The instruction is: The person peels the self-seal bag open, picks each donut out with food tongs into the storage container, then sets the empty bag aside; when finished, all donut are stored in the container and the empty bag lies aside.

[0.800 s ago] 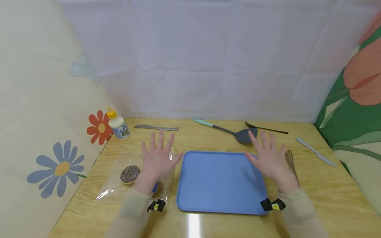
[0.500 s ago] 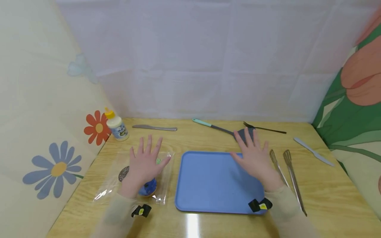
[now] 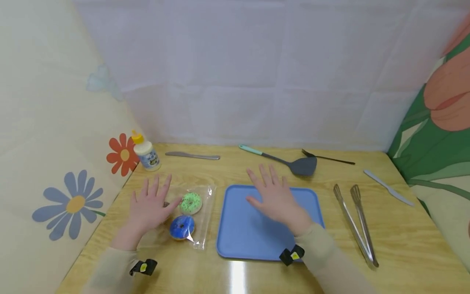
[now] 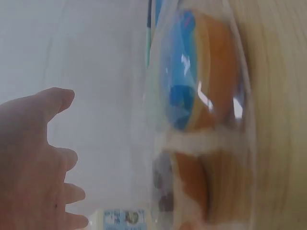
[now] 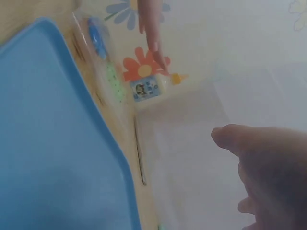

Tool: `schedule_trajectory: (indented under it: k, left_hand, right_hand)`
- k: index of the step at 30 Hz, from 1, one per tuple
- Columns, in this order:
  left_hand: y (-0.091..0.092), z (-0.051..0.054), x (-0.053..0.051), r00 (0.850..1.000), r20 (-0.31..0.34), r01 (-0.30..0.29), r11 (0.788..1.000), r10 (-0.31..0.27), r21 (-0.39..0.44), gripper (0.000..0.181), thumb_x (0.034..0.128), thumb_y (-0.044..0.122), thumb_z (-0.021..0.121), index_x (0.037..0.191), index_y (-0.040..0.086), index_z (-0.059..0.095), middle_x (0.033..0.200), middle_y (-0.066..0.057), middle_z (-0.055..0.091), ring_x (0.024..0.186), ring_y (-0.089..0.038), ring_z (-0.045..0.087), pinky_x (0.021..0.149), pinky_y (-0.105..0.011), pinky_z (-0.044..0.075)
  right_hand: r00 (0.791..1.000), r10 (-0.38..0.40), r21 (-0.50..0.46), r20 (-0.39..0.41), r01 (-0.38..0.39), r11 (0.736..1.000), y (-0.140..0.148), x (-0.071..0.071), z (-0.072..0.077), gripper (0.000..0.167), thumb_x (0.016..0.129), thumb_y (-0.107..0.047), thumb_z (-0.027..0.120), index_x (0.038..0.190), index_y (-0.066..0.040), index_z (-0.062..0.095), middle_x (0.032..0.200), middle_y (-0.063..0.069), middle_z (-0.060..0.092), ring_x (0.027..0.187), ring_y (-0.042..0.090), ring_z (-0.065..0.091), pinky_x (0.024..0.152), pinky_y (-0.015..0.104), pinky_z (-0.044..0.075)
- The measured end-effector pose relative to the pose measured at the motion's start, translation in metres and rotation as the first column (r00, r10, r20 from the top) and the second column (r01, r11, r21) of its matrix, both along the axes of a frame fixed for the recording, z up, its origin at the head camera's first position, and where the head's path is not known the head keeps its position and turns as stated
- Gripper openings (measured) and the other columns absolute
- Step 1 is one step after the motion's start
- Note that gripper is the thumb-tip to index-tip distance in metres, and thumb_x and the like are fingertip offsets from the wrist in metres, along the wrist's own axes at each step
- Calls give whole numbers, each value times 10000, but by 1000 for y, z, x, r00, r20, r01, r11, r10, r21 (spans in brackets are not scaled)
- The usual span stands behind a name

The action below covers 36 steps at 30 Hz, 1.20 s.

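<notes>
My left hand point(image 3: 150, 210) hovers with spread fingers over the left part of a clear plastic bag point(image 3: 202, 228). It holds nothing. In the bag lie a green-iced doughnut point(image 3: 191, 203) and a blue-iced doughnut point(image 3: 182, 227). A chocolate doughnut point(image 4: 164, 184) shows in the left wrist view, but my hand covers most of it in the head view. My right hand point(image 3: 275, 200), fingers also spread and nothing in them, is above a blue tray point(image 3: 235, 241). Neither hand visibly touches anything.
Along the back are a yellow-capped bottle point(image 3: 148, 157), a table knife point(image 3: 192, 156), a dark spatula point(image 3: 302, 166) with a mint handle, and a black fork point(image 3: 330, 159). To the right lie metal tongs point(image 3: 361, 228) and a light-coloured knife point(image 3: 389, 188).
Both hands have moved left. My right hand went from the tray's right edge to over its middle, uncovering the tongs and spatula; the green and blue doughnuts now show beside my left hand.
</notes>
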<state>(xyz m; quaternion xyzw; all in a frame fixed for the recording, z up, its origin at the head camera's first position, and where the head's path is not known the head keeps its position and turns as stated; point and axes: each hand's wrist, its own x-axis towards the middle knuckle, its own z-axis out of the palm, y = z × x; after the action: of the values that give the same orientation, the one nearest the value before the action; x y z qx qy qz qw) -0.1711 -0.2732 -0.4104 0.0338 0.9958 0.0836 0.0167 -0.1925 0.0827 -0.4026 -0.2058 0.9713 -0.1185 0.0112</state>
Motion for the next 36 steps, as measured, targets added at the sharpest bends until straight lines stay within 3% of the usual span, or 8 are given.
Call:
schedule_trajectory:
  k: [7,10,14,22,25,29,32,36]
  left_hand:
    - [-34,-2,11,997,54,-51,998,49,43,910,962,704,336,1599,130,28,1601,-339,8,1401,-649,33,1022,-850,58]
    - [-52,-8,17,997,58,-54,996,50,72,889,986,644,367,1590,77,46,1575,-383,26,1372,-672,86,1013,-845,130]
    - [-78,-11,22,995,86,-59,968,39,245,868,1014,535,425,1561,-37,67,1535,-440,68,1344,-682,144,1014,-815,200]
    - [-125,-10,38,954,299,-179,845,24,504,759,1060,414,405,1557,-48,67,1523,-430,153,1297,-616,351,953,-611,481]
    - [-137,-17,45,940,340,-223,761,4,609,716,1072,336,408,1537,-86,66,1499,-449,176,1176,-275,612,877,-407,578]
    - [-147,-27,52,940,339,-241,638,-33,732,682,1060,228,464,1519,-106,86,1486,-458,191,972,109,585,821,-274,596]
    - [-150,-32,52,942,332,-236,606,-50,760,647,1038,185,516,1510,-84,163,1422,-409,348,971,78,614,818,-289,602]
    - [-151,-36,47,931,356,-254,557,-81,791,553,1011,126,563,1482,-10,306,1290,-144,547,978,-34,670,828,-328,606]
  right_hand:
    - [999,48,-8,26,-48,999,-25,3,-6,759,986,-637,394,1584,-390,-4,1681,48,-30,1538,356,-41,1177,689,147]
    - [995,90,-91,48,-86,992,-35,3,-11,771,986,-608,439,1593,-360,34,1680,72,27,1538,362,-7,1188,660,173]
    - [981,165,-279,102,-131,951,-49,3,-19,792,974,-536,537,1602,-275,130,1657,104,178,1524,378,139,1198,588,235]
    - [964,220,-492,148,-122,862,-78,7,-34,722,912,-361,710,1517,-130,390,1479,95,513,1337,285,510,1113,428,433]
    - [937,274,-634,218,-78,770,-86,9,-39,615,885,-244,754,1426,-88,506,1307,135,629,1171,282,618,986,370,531]
    - [882,348,-745,318,6,667,-93,12,-45,524,837,-132,794,1315,-47,597,1129,149,695,951,179,684,813,233,568]
    - [873,362,-730,326,-11,684,-98,16,-49,461,802,-115,824,1225,-50,653,993,99,726,804,34,649,727,156,537]
    - [878,383,-668,287,-103,737,-103,21,-52,367,765,-129,854,1085,-61,688,789,-10,686,668,-55,560,658,117,506]
